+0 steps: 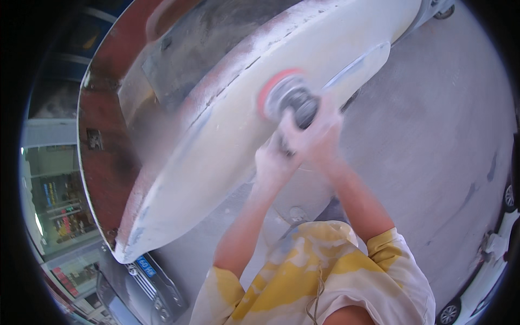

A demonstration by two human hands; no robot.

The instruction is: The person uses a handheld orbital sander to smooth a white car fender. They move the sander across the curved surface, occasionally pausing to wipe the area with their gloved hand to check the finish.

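A power sander (292,97) with a round red pad and a grey and black body is pressed against a curved, cream-white vehicle body panel (216,141). Motion smears the tool and my fingers a little. My right hand (322,135) wraps round the sander's dark head. Closer to me, my left hand (273,162) grips its rear part, just below the right one. Pale dust coats both hands. Along the panel's upper edge runs a dusty reddish strip (238,62) with a dark seam; the sander's pad face is hidden against the surface.
Beyond the panel lies a dark-red framed opening (103,146) with a dusty interior. A dark car (151,287) stands at the lower left, near a glass-fronted building (57,200). Grey floor (428,135) stretches right, towards a white car (476,281).
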